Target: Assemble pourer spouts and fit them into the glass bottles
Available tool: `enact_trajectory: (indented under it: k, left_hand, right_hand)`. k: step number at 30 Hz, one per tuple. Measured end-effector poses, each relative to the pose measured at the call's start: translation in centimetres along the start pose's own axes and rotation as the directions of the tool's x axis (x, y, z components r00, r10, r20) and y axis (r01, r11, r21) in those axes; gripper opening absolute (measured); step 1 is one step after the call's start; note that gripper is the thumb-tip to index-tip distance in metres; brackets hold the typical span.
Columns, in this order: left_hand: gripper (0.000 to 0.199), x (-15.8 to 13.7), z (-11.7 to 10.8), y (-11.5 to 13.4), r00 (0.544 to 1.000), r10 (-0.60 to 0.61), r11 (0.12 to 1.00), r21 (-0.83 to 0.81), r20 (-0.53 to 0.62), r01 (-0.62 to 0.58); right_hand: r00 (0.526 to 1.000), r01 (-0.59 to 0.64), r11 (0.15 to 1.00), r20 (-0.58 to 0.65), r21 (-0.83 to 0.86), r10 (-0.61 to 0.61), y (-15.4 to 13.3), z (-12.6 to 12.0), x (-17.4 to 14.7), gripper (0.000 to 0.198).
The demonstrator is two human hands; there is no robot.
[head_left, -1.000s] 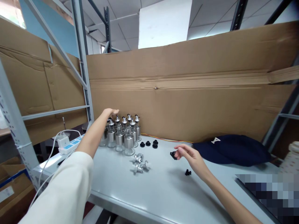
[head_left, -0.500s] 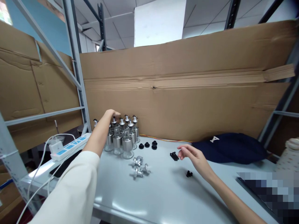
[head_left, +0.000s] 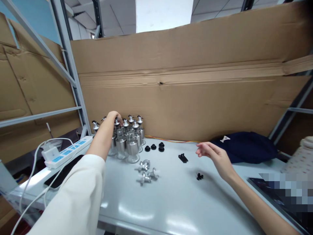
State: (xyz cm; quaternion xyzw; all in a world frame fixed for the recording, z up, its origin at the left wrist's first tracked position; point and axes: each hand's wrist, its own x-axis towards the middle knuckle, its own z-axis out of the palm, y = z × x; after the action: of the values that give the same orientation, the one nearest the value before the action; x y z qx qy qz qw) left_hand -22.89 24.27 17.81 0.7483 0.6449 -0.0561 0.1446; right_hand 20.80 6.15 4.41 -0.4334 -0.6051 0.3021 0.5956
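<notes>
At the back left of the table, my left hand (head_left: 116, 117) reaches in among several glass bottles with metal sleeves and pourer tops. Its fingers bend down behind the front row and are mostly hidden, so whether they grip a bottle cannot be told. A glass bottle (head_left: 132, 149) without a top stands in front. My right hand (head_left: 212, 154) hovers over the table's right half, empty, fingers loosely bent and apart from the thumb. Small black levers (head_left: 183, 158) lie to its left, and tiny black pieces (head_left: 200, 176) lie below it.
Several metal pourer parts (head_left: 147, 172) lie mid-table, with black stoppers (head_left: 154, 147) behind them. A white power strip (head_left: 69, 151) and a dark phone (head_left: 64, 173) are at left. A navy cap (head_left: 246, 147) lies at right. Cardboard (head_left: 181, 107) walls the back.
My left hand's fingers have dropped from above the bottles down among them. My right hand has drawn away to the right from the black levers. The view has tilted down slightly.
</notes>
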Motion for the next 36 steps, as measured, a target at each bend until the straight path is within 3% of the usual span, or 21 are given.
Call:
enact_trajectory:
  k: [5,9,15,20,23,26,31,33,36]
  left_hand:
    - [0.036,-1.2,-1.6,0.0,0.980,-0.194,0.981,-0.016,-0.044,0.194]
    - [0.044,-4.3,-5.8,1.0,0.954,-0.237,0.971,-0.011,-0.185,0.239]
    - [0.051,-12.8,-12.7,2.5,0.884,-0.180,0.957,0.131,-0.431,0.259]
    - [0.058,-20.2,-14.2,2.2,0.879,-0.126,0.947,0.208,-0.460,0.245]
    - [0.054,-23.1,-12.5,2.3,0.904,-0.131,0.958,0.182,-0.407,0.221]
    - [0.050,-23.9,-8.6,2.5,0.960,-0.152,0.978,0.103,-0.236,0.180]
    - [0.039,-20.4,-0.1,1.7,0.990,-0.132,0.991,-0.029,0.057,0.134]
    - [0.037,-18.5,2.5,0.9,0.988,-0.130,0.989,-0.057,0.080,0.135]
    - [0.035,-16.3,4.5,-0.2,0.992,-0.109,0.992,-0.063,0.064,0.113]
  right_hand:
    - [1.000,-0.012,1.000,0.003,0.007,0.012,0.4,-0.2,0.2,0.045]
    - [1.000,0.012,1.000,0.028,0.011,-0.012,0.4,0.0,0.2,0.044]
    - [0.997,0.057,0.997,0.059,-0.051,-0.054,-0.1,-0.1,0.0,0.046]
    - [0.994,0.105,0.988,0.051,-0.113,-0.100,-0.3,-0.3,0.1,0.047]
    - [0.991,0.128,0.975,0.056,-0.182,-0.119,-0.4,-0.2,0.1,0.047]
    - [0.988,0.136,0.961,0.106,-0.240,-0.114,-0.5,-0.1,-0.1,0.046]
    - [0.982,0.145,0.958,0.157,-0.249,-0.107,-0.4,-0.2,-0.2,0.046]
    - [0.984,0.140,0.961,0.144,-0.240,-0.107,-0.5,-0.3,-0.3,0.047]
    - [0.986,0.127,0.965,0.136,-0.230,-0.097,-0.7,-0.3,-0.3,0.050]
